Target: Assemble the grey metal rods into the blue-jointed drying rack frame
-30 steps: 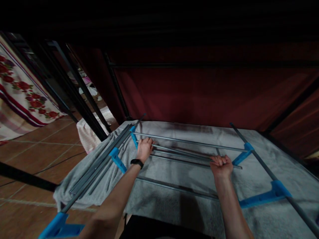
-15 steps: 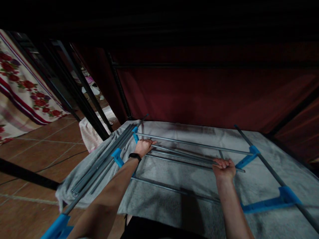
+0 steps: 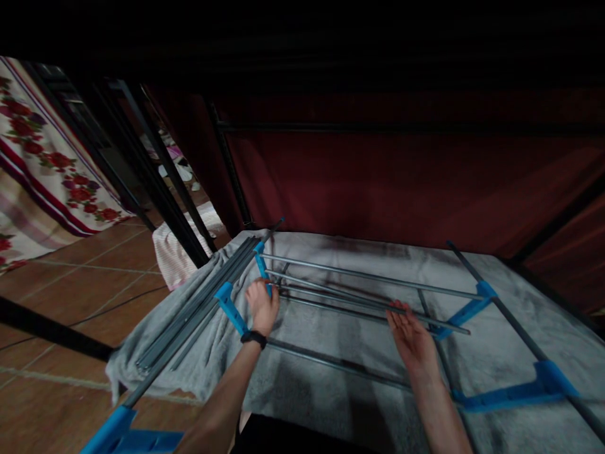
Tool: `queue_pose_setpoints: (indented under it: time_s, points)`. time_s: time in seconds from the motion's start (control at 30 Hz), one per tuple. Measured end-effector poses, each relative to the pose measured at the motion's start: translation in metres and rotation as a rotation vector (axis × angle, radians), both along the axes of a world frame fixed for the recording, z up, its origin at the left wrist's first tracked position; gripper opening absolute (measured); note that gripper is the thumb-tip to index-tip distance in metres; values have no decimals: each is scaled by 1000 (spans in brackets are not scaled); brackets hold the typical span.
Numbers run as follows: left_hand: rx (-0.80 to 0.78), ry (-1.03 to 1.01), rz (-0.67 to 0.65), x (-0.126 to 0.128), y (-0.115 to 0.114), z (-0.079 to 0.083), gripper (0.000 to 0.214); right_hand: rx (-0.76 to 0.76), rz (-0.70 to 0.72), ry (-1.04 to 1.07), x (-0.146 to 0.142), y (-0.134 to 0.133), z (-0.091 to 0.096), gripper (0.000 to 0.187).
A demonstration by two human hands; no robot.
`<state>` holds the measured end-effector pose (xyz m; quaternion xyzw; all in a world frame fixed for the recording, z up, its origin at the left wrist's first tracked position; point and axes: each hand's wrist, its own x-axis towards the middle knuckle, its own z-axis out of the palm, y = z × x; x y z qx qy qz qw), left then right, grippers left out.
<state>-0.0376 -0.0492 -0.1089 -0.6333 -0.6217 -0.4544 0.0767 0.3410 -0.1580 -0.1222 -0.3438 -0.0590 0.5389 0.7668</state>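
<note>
A rack of grey metal rods [image 3: 368, 277] with blue plastic brackets [image 3: 229, 306] lies flat on a grey blanket [image 3: 331, 391]. My left hand [image 3: 261, 305], a black band on its wrist, curls over the left ends of a few loose rods [image 3: 340, 301] beside a blue bracket. My right hand [image 3: 410, 337] rests palm up, fingers stretched out, just under the right part of those rods and holds nothing. A bundle of spare rods [image 3: 198, 302] lies along the blanket's left edge.
A dark red fabric wall [image 3: 401, 176] with black frame poles stands behind the blanket. Black poles [image 3: 155, 183] lean at the left. A floral cloth [image 3: 42, 151] hangs far left over a brown tiled floor [image 3: 61, 284]. A pale folded cloth [image 3: 177, 249] lies on the floor.
My right hand let go of the rods, opened and drew back toward me. My left hand slid back along the rod ends toward the blue bracket.
</note>
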Motion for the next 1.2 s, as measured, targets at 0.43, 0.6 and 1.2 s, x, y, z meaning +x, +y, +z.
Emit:
queue_pose_setpoints:
  time_s: [0.43,0.6,1.2]
  points:
    - [-52,-753,-105,-3,59,7,10,192,-198,-166,-45,4,10,15]
    - [-69,-787,-111,-1,60,3,6,158,-200,90,-41,21,23,30]
    - [-115,-853,-35,-1,73,16,39,493,-243,86,18,20,22,46]
